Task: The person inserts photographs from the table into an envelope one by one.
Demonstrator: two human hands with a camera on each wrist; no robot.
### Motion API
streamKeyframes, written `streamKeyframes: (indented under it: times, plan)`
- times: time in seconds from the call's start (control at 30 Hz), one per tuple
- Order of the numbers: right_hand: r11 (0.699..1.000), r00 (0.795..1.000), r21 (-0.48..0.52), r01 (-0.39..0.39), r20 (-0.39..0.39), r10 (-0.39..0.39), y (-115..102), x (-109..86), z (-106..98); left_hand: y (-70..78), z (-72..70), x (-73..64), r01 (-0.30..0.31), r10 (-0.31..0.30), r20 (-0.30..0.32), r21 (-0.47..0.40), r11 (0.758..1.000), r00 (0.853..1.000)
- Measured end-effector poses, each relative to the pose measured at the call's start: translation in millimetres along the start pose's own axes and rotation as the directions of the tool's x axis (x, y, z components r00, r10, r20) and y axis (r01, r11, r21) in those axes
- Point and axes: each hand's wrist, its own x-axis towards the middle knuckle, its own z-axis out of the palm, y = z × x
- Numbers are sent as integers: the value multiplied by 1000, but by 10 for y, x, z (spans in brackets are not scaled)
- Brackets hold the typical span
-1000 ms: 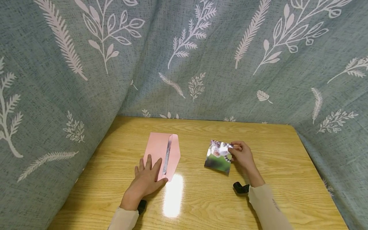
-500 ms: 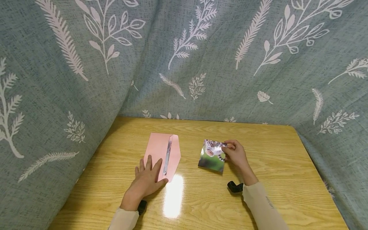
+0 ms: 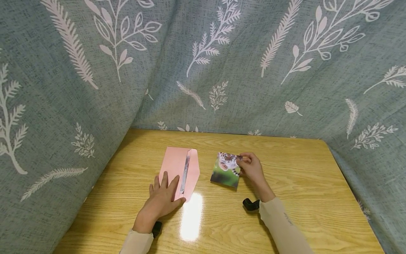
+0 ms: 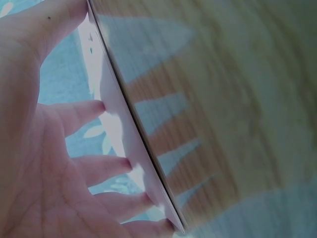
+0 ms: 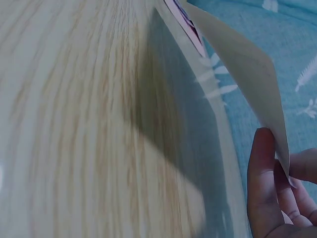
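Note:
A pink envelope (image 3: 172,160) lies on the wooden table with its flap (image 3: 192,174) opened toward the right. Through its slit shows the edge of a greyish picture or card (image 3: 184,178). My left hand (image 3: 161,199) rests on the envelope's lower part, fingers spread and straight; the left wrist view shows the fingertips (image 4: 119,163) touching it. To the right, my right hand (image 3: 253,171) pinches the right edge of a photo (image 3: 226,171) of a white tiger on a green ground. In the right wrist view the photo's pale back (image 5: 247,64) is raised above the table, casting a shadow.
A wooden table (image 3: 301,169) spans the view, with a bright glare spot left of centre. Grey-green leaf-patterned cloth (image 3: 241,98) hangs behind and along both sides. Black wrist devices (image 3: 251,204) sit under the sleeves.
My right hand has carried the photo leftward, closer to the envelope. The left hand and the envelope have stayed in place.

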Motion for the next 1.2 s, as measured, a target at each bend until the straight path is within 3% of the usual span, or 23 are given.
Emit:
streamKeyframes:
  times: [0.4, 1.2]
  plan:
    - [1000, 999, -25, 15, 38, -14, -15, 44, 297, -15, 13, 3, 5, -5, 2, -10, 1000, 1000]
    - [998, 999, -48, 39, 13, -38, 32, 67, 727, -35, 30, 11, -7, 7, -10, 7, 1000, 1000]
